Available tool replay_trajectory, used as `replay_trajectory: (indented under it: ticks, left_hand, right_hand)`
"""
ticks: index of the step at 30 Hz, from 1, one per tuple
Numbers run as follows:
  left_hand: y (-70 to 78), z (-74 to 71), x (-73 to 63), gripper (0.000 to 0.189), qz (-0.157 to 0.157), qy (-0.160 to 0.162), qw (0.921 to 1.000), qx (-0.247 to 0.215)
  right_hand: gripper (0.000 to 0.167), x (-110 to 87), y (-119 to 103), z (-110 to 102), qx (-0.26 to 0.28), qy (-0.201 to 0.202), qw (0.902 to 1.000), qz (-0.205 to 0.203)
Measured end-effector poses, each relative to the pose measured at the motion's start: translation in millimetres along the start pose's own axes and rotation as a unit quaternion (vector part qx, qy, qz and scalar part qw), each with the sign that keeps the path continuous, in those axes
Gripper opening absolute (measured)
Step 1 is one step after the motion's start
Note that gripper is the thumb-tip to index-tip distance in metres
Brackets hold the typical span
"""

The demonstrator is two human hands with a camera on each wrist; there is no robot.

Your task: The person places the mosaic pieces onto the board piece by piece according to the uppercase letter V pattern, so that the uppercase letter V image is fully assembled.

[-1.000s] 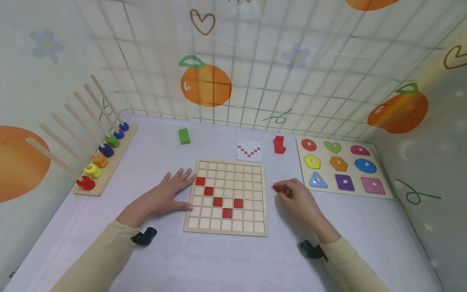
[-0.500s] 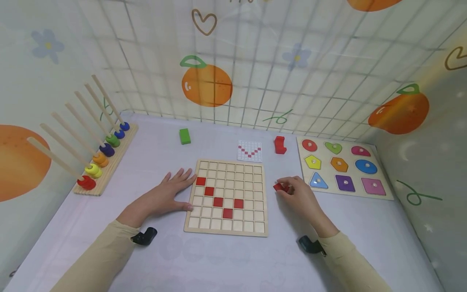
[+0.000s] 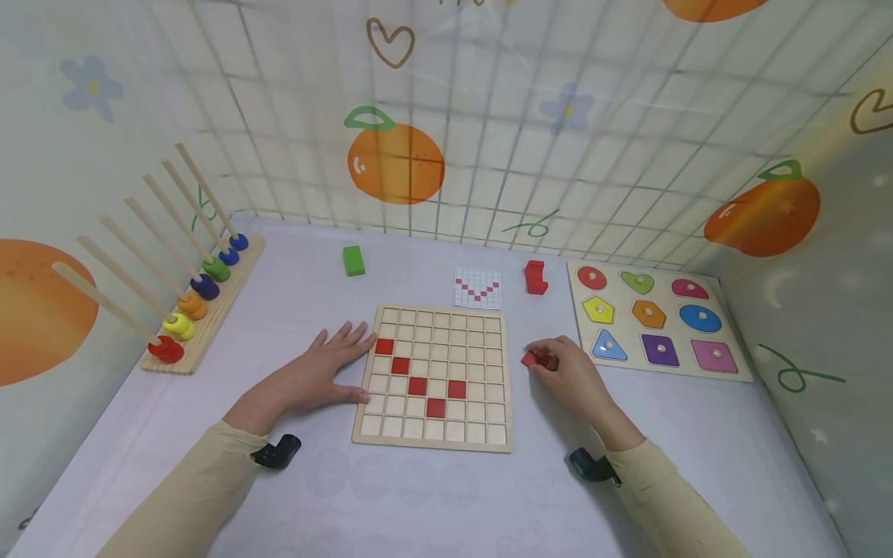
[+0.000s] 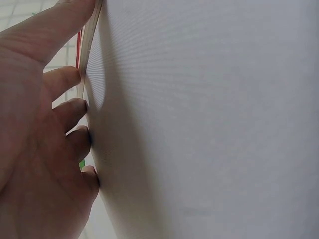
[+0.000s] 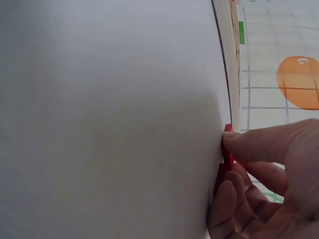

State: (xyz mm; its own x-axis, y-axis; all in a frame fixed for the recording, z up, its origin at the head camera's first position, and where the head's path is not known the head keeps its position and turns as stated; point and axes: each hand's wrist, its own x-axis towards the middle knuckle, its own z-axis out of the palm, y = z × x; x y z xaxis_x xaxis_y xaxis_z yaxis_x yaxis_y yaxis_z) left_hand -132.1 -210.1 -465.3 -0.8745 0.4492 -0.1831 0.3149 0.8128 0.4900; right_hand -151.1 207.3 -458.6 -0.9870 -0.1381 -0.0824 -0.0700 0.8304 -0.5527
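Observation:
A pale wooden grid board (image 3: 470, 333) lies flat in front of me, with several red square tiles (image 3: 418, 386) set in its cells. My left hand (image 3: 314, 377) rests spread at the board's left side, its thumb and index fingertip on the edge. To the right of the board my right hand (image 3: 570, 380) is low over the table. In the right wrist view its thumb and fingers pinch a red tile (image 5: 228, 148), which stands tilted. A second red piece (image 5: 219, 177) shows beneath the fingers, partly hidden by them.
Behind the board lies a small card (image 3: 477, 288) printed with a red V of squares. A red notched block (image 3: 535, 277) and a green block (image 3: 353, 261) lie farther back. A peg stacker (image 3: 230, 283) stands left, a shape puzzle (image 3: 617, 310) lies right.
My right hand has shifted slightly, and more of the red tiles now shows at its fingertips. The left hand and the tiles on the board have stayed put.

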Motion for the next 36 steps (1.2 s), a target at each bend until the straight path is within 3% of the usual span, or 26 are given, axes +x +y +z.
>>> replay_trajectory:
  ticks: [24,36]
  left_hand:
    - [1.1,-1.7,1.6,0.105,-0.006,-0.008,0.9999,0.001]
    - [1.1,-1.5,1.2,0.104,-0.009,-0.008,0.9999,0.003]
  right_hand:
    - [0.033,-3.3,3.5,-1.0,0.025,-0.004,0.9991,-0.034]
    - [0.023,-5.3,1.5,0.2,0.054,0.002,0.9984,-0.014]
